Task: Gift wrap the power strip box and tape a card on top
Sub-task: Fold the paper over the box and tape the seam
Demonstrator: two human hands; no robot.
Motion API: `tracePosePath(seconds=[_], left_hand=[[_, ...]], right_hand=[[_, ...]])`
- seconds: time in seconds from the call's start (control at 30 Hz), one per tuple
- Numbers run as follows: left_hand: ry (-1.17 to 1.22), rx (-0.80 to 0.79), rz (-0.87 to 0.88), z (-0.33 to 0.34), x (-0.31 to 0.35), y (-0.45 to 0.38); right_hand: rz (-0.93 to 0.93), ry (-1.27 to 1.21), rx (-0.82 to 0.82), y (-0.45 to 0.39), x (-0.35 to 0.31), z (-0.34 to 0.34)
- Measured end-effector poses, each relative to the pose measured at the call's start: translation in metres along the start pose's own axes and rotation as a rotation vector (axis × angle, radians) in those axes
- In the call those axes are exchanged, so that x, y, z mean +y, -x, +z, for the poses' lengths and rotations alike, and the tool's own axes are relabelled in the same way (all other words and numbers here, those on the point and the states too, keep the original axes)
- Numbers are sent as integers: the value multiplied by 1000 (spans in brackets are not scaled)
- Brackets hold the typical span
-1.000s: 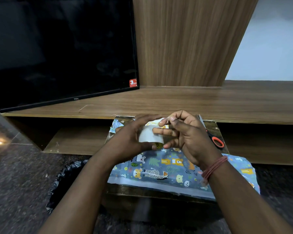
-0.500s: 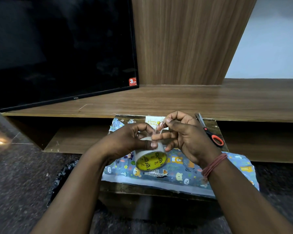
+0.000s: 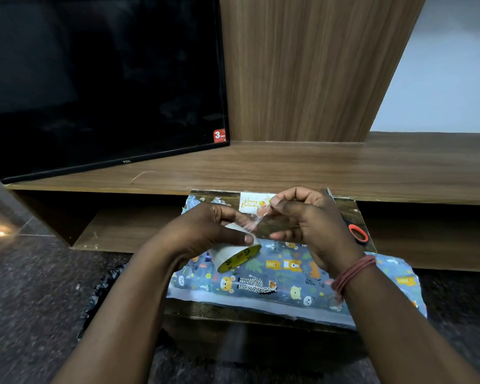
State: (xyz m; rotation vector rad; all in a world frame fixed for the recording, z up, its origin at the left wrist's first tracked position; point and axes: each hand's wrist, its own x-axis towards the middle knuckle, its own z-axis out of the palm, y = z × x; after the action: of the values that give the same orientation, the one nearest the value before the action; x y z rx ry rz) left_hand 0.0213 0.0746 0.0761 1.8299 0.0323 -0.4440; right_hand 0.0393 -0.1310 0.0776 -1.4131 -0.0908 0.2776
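The power strip box (image 3: 286,284), wrapped in blue animal-print paper, lies on a small dark table (image 3: 261,314). Above it my left hand (image 3: 205,234) grips a roll of clear tape (image 3: 237,254) with a yellow inner core. My right hand (image 3: 305,220) pinches the free end of the tape strip (image 3: 257,220) and holds it stretched away from the roll. A white "Happy Birthday" card (image 3: 251,202) lies at the far edge of the table, partly hidden by my right hand.
Orange-handled scissors (image 3: 356,232) lie at the table's right, behind my right wrist. A wooden TV shelf (image 3: 288,167) runs across behind, with a black television (image 3: 100,79) on its left. A black bag (image 3: 103,295) sits on the floor at the table's left.
The tape roll has dropped lower and tilted, so its yellow core shows. My right hand has drawn a strip of tape off the roll, up and to the right.
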Motion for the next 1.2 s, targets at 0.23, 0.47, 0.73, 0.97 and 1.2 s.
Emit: tracePosePath(seconds=[0.23,0.47,0.73,0.97,1.2], left_hand=[[45,-28,-38,0,-4,-2],[107,-92,-31,3,-2,1],[158,-103,-32,6,0,0],[177,-92,-30,4,-2,-1],[154,-132,-3,6,1,1]], right_hand=[[58,-3,-27,-2,2,-5],[54,81,0,-9,9,-10],[45,118,15,-15,12,-14],[25,143,-47,-14,13,-16],[-37,153,-23,-12,10,-14]])
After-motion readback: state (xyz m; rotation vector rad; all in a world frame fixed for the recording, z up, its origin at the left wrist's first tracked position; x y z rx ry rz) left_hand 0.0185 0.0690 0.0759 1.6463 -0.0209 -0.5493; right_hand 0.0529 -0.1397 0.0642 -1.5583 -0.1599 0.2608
